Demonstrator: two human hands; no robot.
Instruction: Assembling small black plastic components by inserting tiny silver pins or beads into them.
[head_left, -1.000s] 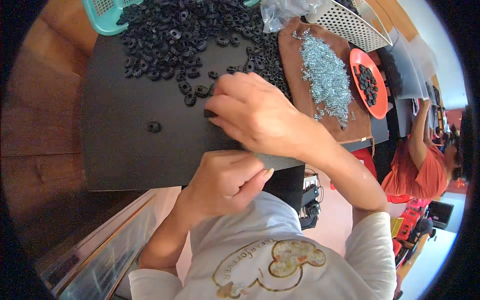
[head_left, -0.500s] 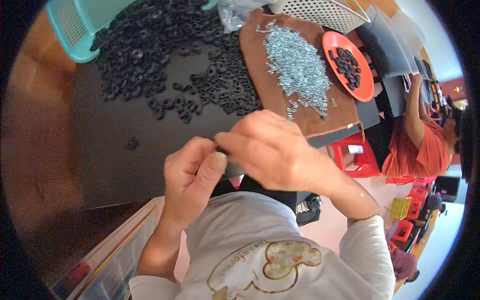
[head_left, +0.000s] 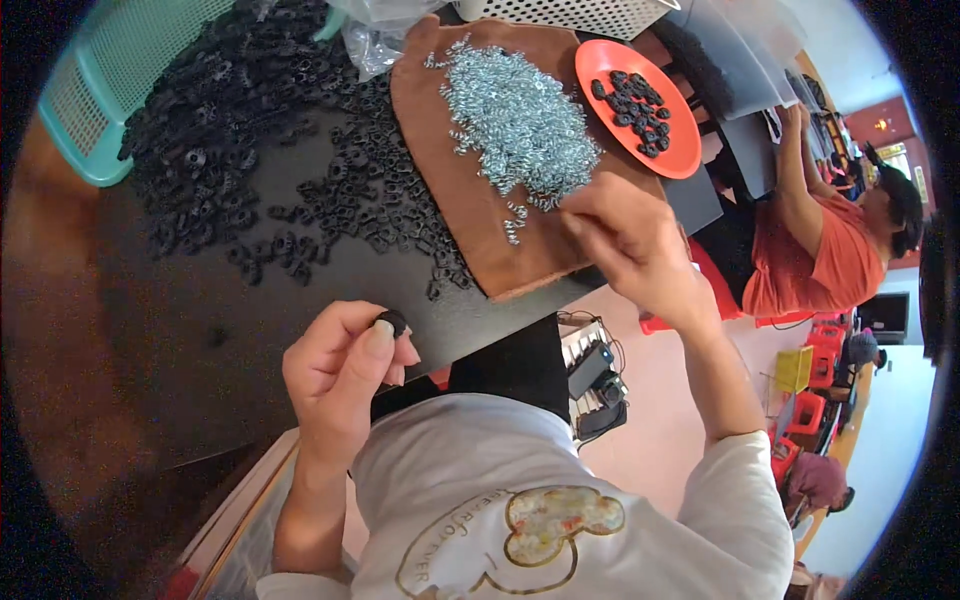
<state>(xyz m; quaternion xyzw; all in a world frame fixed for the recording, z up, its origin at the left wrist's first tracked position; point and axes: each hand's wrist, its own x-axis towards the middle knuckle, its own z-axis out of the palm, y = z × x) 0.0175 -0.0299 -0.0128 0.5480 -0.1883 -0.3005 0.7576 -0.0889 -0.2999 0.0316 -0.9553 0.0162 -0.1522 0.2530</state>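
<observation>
My left hand (head_left: 335, 370) pinches a small black plastic part (head_left: 392, 321) between thumb and fingers, just off the table's front edge. My right hand (head_left: 635, 250) is over the right side of the brown cloth (head_left: 440, 150), beside a heap of small silvery coil springs (head_left: 520, 115). Its thumb and fingertips are drawn together; whether something lies between them is hidden. A few springs (head_left: 514, 222) lie apart from the heap, left of these fingertips. On the left of the dark table spreads a large pile of small black parts (head_left: 210, 130).
An orange-red plate (head_left: 683, 150) of black parts stands beyond my right hand. Behind are a white perforated basket (head_left: 560, 14), a clear plastic bag (head_left: 372, 48) and a clear bin (head_left: 740, 70). A green basket (head_left: 85, 125) is far left. Another person (head_left: 815, 235) sits at the right.
My hands have moved apart. The right one has gone from beside the left hand to the spring heap; the left still holds the black part. The whole view has shifted.
</observation>
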